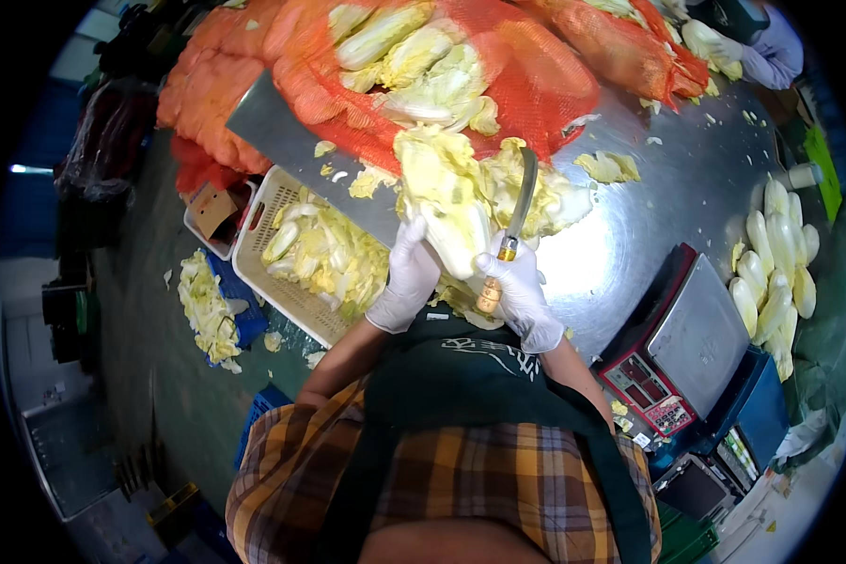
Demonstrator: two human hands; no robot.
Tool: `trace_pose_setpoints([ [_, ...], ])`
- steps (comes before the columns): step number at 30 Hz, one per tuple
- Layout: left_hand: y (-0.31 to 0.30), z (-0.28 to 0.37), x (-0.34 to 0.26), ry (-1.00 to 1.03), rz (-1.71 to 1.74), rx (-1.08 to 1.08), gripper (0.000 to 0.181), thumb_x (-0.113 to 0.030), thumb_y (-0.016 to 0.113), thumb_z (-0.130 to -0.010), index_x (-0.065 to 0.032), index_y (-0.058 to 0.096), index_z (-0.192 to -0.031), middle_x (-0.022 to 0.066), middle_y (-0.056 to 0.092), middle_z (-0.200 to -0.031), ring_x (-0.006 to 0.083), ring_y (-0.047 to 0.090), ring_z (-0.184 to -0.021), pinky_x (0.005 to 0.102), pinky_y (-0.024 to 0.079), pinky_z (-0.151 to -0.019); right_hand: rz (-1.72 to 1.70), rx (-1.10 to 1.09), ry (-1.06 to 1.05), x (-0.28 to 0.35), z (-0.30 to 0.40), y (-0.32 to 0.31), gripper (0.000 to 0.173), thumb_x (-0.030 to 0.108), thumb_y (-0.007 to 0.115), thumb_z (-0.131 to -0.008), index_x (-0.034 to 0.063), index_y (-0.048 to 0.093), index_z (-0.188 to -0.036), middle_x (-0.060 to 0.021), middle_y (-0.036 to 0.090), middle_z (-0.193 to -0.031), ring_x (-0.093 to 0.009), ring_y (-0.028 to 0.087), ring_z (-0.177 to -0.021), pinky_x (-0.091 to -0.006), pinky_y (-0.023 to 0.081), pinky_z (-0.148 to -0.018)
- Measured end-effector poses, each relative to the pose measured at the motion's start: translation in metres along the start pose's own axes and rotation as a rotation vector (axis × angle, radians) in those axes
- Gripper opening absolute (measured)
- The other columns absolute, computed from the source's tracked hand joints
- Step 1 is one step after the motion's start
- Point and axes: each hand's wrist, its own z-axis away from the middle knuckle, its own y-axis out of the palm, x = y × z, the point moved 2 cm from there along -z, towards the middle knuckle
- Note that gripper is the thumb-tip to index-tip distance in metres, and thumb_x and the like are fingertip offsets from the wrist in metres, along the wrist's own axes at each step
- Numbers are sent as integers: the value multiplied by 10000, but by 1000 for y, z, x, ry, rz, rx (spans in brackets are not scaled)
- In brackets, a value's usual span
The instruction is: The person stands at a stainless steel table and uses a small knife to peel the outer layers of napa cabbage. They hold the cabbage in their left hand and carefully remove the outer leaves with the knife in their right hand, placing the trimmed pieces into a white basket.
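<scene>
In a white glove, my left hand (410, 275) grips the side of a napa cabbage (451, 204), whose pale base points toward me and whose frilly leaves point away. My right hand (525, 292), also gloved, holds a curved knife (525, 194) by its wooden handle (490, 295), the blade pointing up and away. The right thumb lies near the cabbage's base; whether it touches is unclear. Loose outer leaves (543, 201) lie on the metal table (585, 264) behind the knife. Whole cabbages (423, 56) show in the opening of a red mesh sack (543, 63).
A cream plastic basket (254, 261) of leaves stands at left, with a blue crate (243, 310) of leaves beyond. At right are a digital scale (698, 338) and a pile of trimmed cabbages (775, 261). Another person's gloved hand (726, 48) touches a cabbage at the far right.
</scene>
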Motion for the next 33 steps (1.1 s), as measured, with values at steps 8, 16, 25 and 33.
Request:
trace_pose_setpoints([
  [8, 5, -17, -14, 239, -489, -11, 777, -223, 693, -811, 4, 254, -1410, 142, 389, -1367, 222, 396, -1249, 349, 336, -1040, 291, -113, -340, 3, 3, -21, 356, 108, 832, -694, 87, 481, -746, 61, 468, -682, -48, 456, -613, -195, 411, -590],
  [16, -2, -32, -37, 187, -752, -272, 260, 28, 654, -830, 18, 644, -1089, 59, 657, -996, 99, 612, -875, 224, 498, -809, 648, -166, -485, 23, 13, -26, 719, 141, 861, -636, 22, 546, -1272, 57, 446, -659, -30, 425, -597, -202, 416, -575],
  [25, -26, -39, -51, 250, -747, -339, 153, 82, 655, -786, 34, 679, -930, 82, 664, -929, 131, 621, -809, 240, 515, -762, 774, -153, -576, 35, 13, -21, 422, 37, 854, -621, 50, 445, -722, -221, 571, -1221, -137, 574, -1008, -239, 477, -763],
  [33, -42, -50, -107, 567, -635, -488, 150, 66, 575, -855, 50, 638, -990, 150, 675, -971, 177, 656, -834, 276, 546, -729, 891, -347, -493, 38, 12, -45, 656, 145, 859, -620, 14, 579, -1198, -46, 566, -839, -106, 492, -620, -240, 461, -606],
])
